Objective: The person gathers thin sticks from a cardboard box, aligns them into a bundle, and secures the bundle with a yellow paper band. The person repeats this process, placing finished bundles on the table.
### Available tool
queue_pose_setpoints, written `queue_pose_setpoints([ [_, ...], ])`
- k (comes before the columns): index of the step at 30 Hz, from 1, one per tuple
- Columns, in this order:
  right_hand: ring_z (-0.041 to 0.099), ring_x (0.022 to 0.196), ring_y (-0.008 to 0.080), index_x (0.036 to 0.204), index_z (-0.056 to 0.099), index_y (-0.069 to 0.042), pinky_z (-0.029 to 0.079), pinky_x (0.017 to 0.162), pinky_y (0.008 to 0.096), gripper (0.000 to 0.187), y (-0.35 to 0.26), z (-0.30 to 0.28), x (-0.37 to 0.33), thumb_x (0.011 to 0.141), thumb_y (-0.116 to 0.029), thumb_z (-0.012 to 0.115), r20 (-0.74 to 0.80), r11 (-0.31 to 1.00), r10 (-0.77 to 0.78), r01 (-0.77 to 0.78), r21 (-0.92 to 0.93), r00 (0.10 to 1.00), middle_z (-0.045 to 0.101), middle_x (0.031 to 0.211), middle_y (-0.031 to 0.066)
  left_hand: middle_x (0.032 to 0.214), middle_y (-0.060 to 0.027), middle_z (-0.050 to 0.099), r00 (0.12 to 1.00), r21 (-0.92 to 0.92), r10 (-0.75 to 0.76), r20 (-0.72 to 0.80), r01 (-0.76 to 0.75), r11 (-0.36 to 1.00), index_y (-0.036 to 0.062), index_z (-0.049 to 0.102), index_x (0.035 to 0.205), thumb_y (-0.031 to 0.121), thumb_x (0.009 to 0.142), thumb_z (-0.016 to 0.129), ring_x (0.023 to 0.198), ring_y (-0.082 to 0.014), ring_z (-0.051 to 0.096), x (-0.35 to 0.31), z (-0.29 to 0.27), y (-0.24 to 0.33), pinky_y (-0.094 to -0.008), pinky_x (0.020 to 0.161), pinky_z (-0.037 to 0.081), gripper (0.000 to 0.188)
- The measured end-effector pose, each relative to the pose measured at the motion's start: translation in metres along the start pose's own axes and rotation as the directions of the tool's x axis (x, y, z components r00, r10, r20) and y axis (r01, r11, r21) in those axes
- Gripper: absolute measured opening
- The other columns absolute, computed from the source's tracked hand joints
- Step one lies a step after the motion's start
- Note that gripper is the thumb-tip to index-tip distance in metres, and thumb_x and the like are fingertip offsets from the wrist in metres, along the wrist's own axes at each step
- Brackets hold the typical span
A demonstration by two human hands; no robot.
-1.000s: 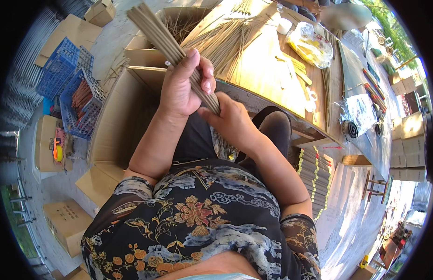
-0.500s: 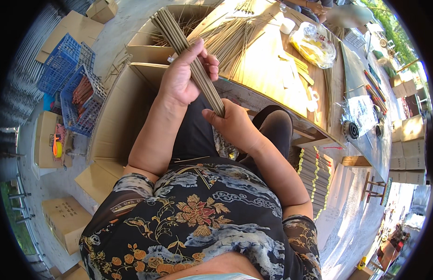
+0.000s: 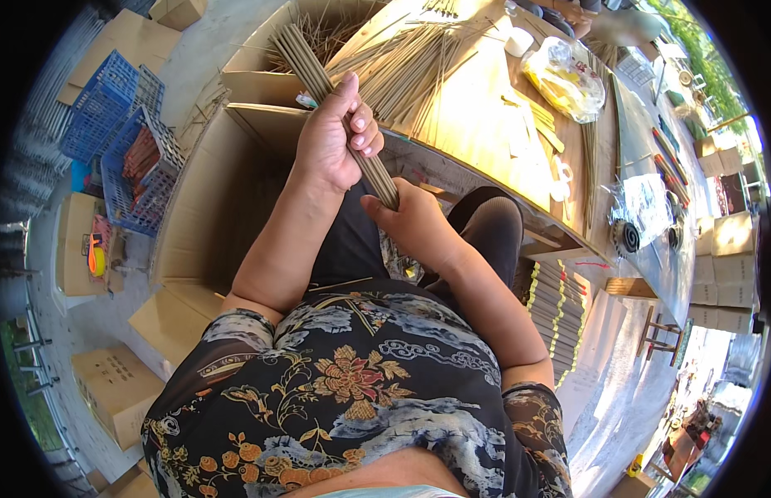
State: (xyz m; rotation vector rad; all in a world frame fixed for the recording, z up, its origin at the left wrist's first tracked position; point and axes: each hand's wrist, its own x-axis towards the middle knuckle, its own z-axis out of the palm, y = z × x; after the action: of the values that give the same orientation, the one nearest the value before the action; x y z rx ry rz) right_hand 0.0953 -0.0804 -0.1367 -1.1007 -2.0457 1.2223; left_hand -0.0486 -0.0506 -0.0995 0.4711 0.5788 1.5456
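Observation:
A bundle of thin brown sticks [image 3: 305,62], which look like incense sticks, slants across in front of me, its far end up and to the left. My left hand [image 3: 331,137] is wrapped round the middle of the bundle, thumb along the top and fingers curled. At the near, lower end, my right hand [image 3: 414,220] grips the sticks between thumb and fingers; some of its fingertips are hidden behind them. Beyond my hands, many loose sticks [image 3: 410,70] of the same kind lie fanned on the wooden table [image 3: 477,124].
An open cardboard box [image 3: 198,199] stands left of my legs. Another box [image 3: 261,83] behind it holds stick scraps. Blue crates [image 3: 124,178] sit at far left. A plastic bag [image 3: 564,79], white roll [image 3: 518,41] and scissors [image 3: 561,178] lie on the table. Another person's hand [image 3: 572,15] shows at the top.
My left fingers have closed further round the bundle, and that hand has moved slightly right. My right hand keeps its grip at the lower end.

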Motion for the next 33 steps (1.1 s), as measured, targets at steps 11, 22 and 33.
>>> queue_pose_setpoints([
  [11, 0.044, 0.040, 0.0080, 0.071, 0.044, -0.006, 0.038, 0.037, 0.0228, 0.026, -0.015, -0.016, 0.027, 0.080, -0.024, 0.061, 0.477, 0.835, 0.268, -0.448, 0.318, 0.837, 0.043, 0.051, -0.0016, 0.050, 0.0036, 0.041, 0.998, -0.044, 0.007, -0.064, -0.010, 0.999, 0.0152, 0.042, 0.062, 0.037, 0.087, 0.052, 0.037, -0.0058, 0.033, 0.010, -0.020, -0.007, -0.0209, 0.037, 0.028, 0.034],
  [22, 0.049, 0.049, 0.0070, 0.079, 0.055, -0.002, 0.041, 0.045, 0.0200, 0.022, 0.040, -0.072, 0.070, 0.079, -0.023, 0.063, 0.420, 0.834, 0.316, -0.460, 0.305, 0.851, 0.053, 0.062, 0.0019, 0.049, 0.0046, 0.038, 0.952, -0.185, 0.285, -0.112, -0.302, 0.935, 0.0138, 0.042, 0.059, 0.035, 0.087, 0.051, 0.038, -0.0050, 0.031, 0.054, -0.087, 0.071, -0.0206, 0.038, 0.027, 0.037],
  [33, 0.057, 0.081, 0.0367, 0.079, 0.057, 0.000, 0.045, 0.072, 0.0407, 0.026, 0.115, -0.059, 0.157, 0.078, -0.025, 0.053, -0.405, 0.686, 0.234, -0.445, -0.575, 0.884, 0.061, 0.082, 0.0218, 0.055, 0.0003, 0.048, 0.994, -0.168, 0.108, -0.030, -0.111, 0.979, 0.0146, 0.045, 0.064, 0.041, 0.083, 0.056, 0.042, -0.0066, 0.040, 0.051, -0.078, 0.028, -0.0205, 0.040, 0.032, 0.034],
])
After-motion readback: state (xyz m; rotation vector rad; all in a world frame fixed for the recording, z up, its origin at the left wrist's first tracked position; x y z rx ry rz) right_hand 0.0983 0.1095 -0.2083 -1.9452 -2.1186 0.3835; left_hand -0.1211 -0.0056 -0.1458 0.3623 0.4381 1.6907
